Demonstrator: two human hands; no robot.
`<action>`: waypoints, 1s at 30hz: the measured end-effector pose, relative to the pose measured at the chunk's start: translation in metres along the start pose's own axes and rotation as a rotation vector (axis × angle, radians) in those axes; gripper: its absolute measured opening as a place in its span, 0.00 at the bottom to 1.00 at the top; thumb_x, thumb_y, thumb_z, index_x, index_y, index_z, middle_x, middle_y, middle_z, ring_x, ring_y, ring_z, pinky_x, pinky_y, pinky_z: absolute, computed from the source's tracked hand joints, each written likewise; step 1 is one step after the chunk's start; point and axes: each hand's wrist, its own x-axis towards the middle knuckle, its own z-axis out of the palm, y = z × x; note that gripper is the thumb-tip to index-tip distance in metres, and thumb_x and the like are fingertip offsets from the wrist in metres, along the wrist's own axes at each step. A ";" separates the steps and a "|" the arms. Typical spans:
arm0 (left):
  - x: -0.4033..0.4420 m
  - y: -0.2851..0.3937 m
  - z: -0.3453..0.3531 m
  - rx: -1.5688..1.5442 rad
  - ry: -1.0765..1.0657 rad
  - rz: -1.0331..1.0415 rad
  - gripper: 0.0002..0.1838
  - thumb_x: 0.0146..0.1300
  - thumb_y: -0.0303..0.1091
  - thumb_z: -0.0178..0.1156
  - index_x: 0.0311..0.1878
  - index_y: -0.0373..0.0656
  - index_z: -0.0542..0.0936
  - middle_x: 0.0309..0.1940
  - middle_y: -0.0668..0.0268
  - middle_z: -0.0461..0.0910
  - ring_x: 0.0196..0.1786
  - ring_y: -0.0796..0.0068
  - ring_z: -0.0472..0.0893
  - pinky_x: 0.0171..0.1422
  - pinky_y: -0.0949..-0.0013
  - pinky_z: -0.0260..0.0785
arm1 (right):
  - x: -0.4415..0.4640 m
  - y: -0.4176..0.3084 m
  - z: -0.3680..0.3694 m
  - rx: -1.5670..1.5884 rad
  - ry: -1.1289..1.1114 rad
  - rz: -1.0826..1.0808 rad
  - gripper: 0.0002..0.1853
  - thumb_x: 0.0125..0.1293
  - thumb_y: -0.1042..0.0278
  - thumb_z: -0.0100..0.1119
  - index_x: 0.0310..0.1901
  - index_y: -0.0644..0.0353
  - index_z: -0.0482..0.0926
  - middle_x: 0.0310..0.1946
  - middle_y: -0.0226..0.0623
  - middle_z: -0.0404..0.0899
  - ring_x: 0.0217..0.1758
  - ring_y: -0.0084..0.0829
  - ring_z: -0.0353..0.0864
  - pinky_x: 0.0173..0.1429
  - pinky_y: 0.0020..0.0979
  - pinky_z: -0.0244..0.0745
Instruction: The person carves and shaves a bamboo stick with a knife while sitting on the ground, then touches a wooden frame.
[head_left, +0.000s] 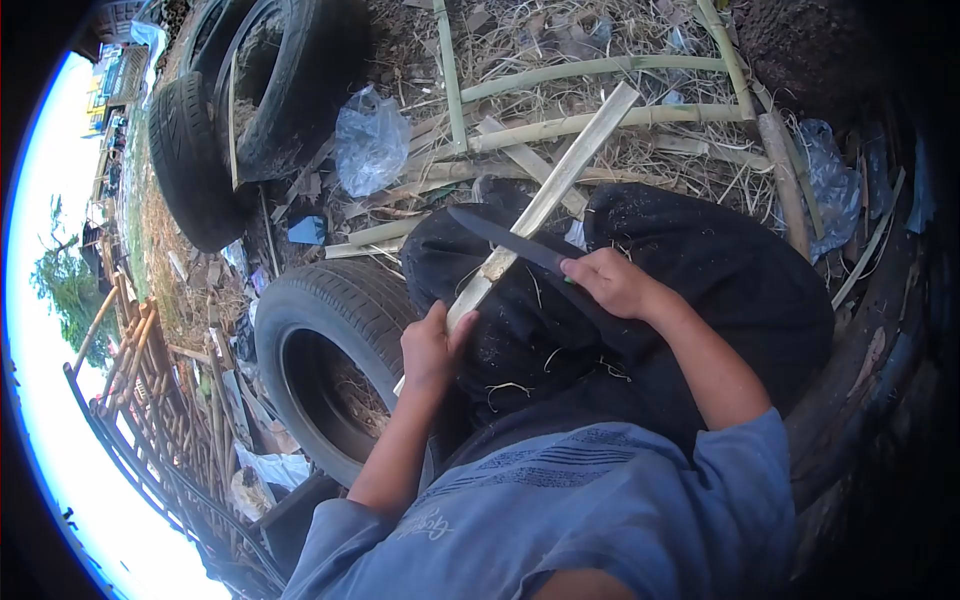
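Note:
A pale split strip of bamboo or wood [562,180] lies slantwise over my dark-trousered legs, its far end pointing up and right. My left hand [430,345] is closed round the strip's lower part, the thumb along it. A knife [505,238] is in my right hand [615,283], its fingers wrapped round the handle, which they mostly hide. The dark blade crosses the strip just above a rough, notched spot [492,268], its tip pointing up and left.
A tyre [335,300] lies left of my legs, with more tyres [190,165] at the upper left. Ahead are bamboo pieces [600,68], shavings and a clear plastic bag [370,140]. A bamboo stack [135,370] stands at the far left.

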 end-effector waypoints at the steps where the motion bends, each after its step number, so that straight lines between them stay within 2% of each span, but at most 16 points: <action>1: 0.000 0.001 -0.001 0.000 -0.006 0.007 0.27 0.61 0.56 0.61 0.28 0.37 0.72 0.19 0.45 0.75 0.28 0.40 0.78 0.33 0.49 0.69 | -0.002 -0.002 -0.002 0.186 0.054 0.074 0.29 0.75 0.49 0.44 0.26 0.69 0.74 0.14 0.41 0.65 0.18 0.25 0.67 0.27 0.34 0.63; 3: 0.002 0.002 -0.002 -0.004 -0.001 0.018 0.27 0.61 0.56 0.61 0.28 0.37 0.72 0.19 0.46 0.75 0.28 0.40 0.78 0.33 0.49 0.69 | -0.004 -0.003 -0.010 0.554 0.172 0.219 0.29 0.76 0.48 0.42 0.26 0.66 0.75 0.12 0.30 0.63 0.17 0.20 0.64 0.23 0.28 0.61; 4: 0.002 0.003 -0.003 0.011 -0.003 0.028 0.27 0.61 0.56 0.60 0.28 0.37 0.72 0.19 0.46 0.75 0.28 0.41 0.78 0.33 0.49 0.69 | -0.001 0.006 -0.011 0.496 0.296 0.092 0.28 0.76 0.47 0.40 0.28 0.63 0.75 0.13 0.20 0.58 0.16 0.13 0.59 0.20 0.23 0.56; 5: 0.001 0.002 -0.003 0.027 -0.008 0.037 0.27 0.62 0.56 0.60 0.28 0.37 0.72 0.18 0.46 0.75 0.28 0.41 0.78 0.33 0.49 0.69 | 0.002 0.008 -0.014 0.335 0.478 0.028 0.27 0.75 0.49 0.43 0.26 0.64 0.75 0.12 0.31 0.66 0.14 0.27 0.67 0.22 0.30 0.62; 7: 0.000 0.002 -0.001 0.023 -0.002 0.032 0.27 0.62 0.57 0.60 0.28 0.37 0.72 0.18 0.46 0.75 0.27 0.41 0.78 0.32 0.48 0.69 | 0.001 0.002 -0.004 -0.272 0.340 -0.029 0.25 0.73 0.51 0.47 0.27 0.66 0.76 0.17 0.49 0.73 0.21 0.49 0.74 0.28 0.36 0.68; 8: 0.001 0.002 -0.002 0.023 0.002 0.040 0.27 0.62 0.57 0.59 0.28 0.38 0.72 0.18 0.46 0.75 0.27 0.41 0.78 0.32 0.48 0.69 | 0.000 0.003 0.011 -0.069 0.342 -0.025 0.23 0.72 0.52 0.50 0.28 0.67 0.76 0.23 0.58 0.72 0.29 0.60 0.73 0.33 0.41 0.70; 11: 0.002 0.002 -0.003 0.025 -0.014 0.037 0.27 0.62 0.57 0.59 0.27 0.38 0.72 0.18 0.46 0.75 0.27 0.41 0.78 0.32 0.48 0.69 | 0.000 0.003 0.000 -0.096 0.293 0.009 0.24 0.73 0.52 0.48 0.29 0.67 0.75 0.19 0.55 0.71 0.22 0.54 0.70 0.30 0.39 0.68; 13: 0.002 0.003 -0.003 0.034 0.000 0.053 0.27 0.62 0.57 0.60 0.27 0.38 0.72 0.18 0.46 0.75 0.26 0.41 0.78 0.32 0.48 0.69 | 0.002 0.015 -0.005 0.394 0.456 0.179 0.24 0.72 0.52 0.49 0.28 0.68 0.74 0.19 0.56 0.69 0.21 0.52 0.67 0.30 0.40 0.67; 14: 0.001 0.002 -0.002 0.040 0.019 0.067 0.27 0.62 0.56 0.60 0.27 0.38 0.72 0.18 0.47 0.75 0.26 0.41 0.78 0.31 0.49 0.69 | 0.003 0.019 0.001 0.395 0.449 0.184 0.24 0.72 0.52 0.49 0.28 0.68 0.74 0.19 0.56 0.69 0.21 0.52 0.67 0.30 0.40 0.67; 17: 0.002 0.002 -0.002 0.028 0.003 0.045 0.27 0.62 0.56 0.60 0.27 0.38 0.72 0.18 0.46 0.75 0.26 0.41 0.78 0.31 0.49 0.69 | 0.004 0.024 0.015 -0.166 0.379 -0.164 0.29 0.77 0.51 0.41 0.20 0.64 0.68 0.11 0.31 0.65 0.15 0.25 0.64 0.22 0.29 0.59; 18: 0.004 0.003 -0.002 0.026 0.007 0.055 0.27 0.62 0.56 0.60 0.27 0.38 0.72 0.18 0.46 0.75 0.26 0.41 0.78 0.31 0.49 0.69 | 0.005 0.015 0.006 -0.176 0.345 -0.162 0.29 0.77 0.51 0.40 0.20 0.64 0.68 0.12 0.29 0.65 0.16 0.23 0.64 0.23 0.30 0.59; 19: 0.003 0.002 -0.001 0.018 0.002 0.052 0.27 0.62 0.57 0.60 0.28 0.38 0.72 0.18 0.46 0.75 0.26 0.41 0.78 0.31 0.49 0.69 | 0.006 0.014 0.000 -0.177 0.346 -0.166 0.29 0.77 0.51 0.40 0.20 0.64 0.68 0.12 0.29 0.65 0.16 0.23 0.64 0.23 0.30 0.59; 22: 0.003 0.001 -0.002 0.034 0.013 0.050 0.27 0.61 0.57 0.60 0.28 0.37 0.72 0.17 0.46 0.74 0.26 0.41 0.78 0.31 0.49 0.69 | 0.006 0.009 -0.009 0.128 0.456 0.033 0.27 0.73 0.49 0.46 0.25 0.66 0.77 0.20 0.54 0.75 0.22 0.48 0.75 0.32 0.40 0.70; 23: 0.001 0.002 -0.001 0.045 0.029 0.063 0.27 0.61 0.57 0.60 0.28 0.37 0.72 0.17 0.46 0.74 0.26 0.41 0.78 0.31 0.49 0.69 | -0.001 0.000 -0.005 -0.154 0.153 0.121 0.27 0.72 0.47 0.47 0.27 0.64 0.80 0.20 0.52 0.77 0.26 0.49 0.79 0.33 0.40 0.71; 25: 0.001 0.001 -0.002 0.030 0.004 0.048 0.27 0.61 0.57 0.60 0.28 0.37 0.72 0.17 0.46 0.74 0.26 0.41 0.78 0.31 0.49 0.69 | -0.003 -0.005 0.005 -0.359 0.115 -0.029 0.27 0.71 0.47 0.49 0.28 0.64 0.81 0.21 0.52 0.77 0.29 0.53 0.80 0.35 0.41 0.72; 30: 0.000 -0.001 -0.002 0.036 -0.004 0.043 0.28 0.61 0.58 0.59 0.28 0.37 0.72 0.18 0.46 0.75 0.27 0.41 0.78 0.32 0.49 0.69 | -0.002 -0.005 0.000 -0.151 0.051 0.086 0.21 0.70 0.53 0.50 0.32 0.66 0.81 0.22 0.54 0.76 0.26 0.51 0.78 0.34 0.37 0.72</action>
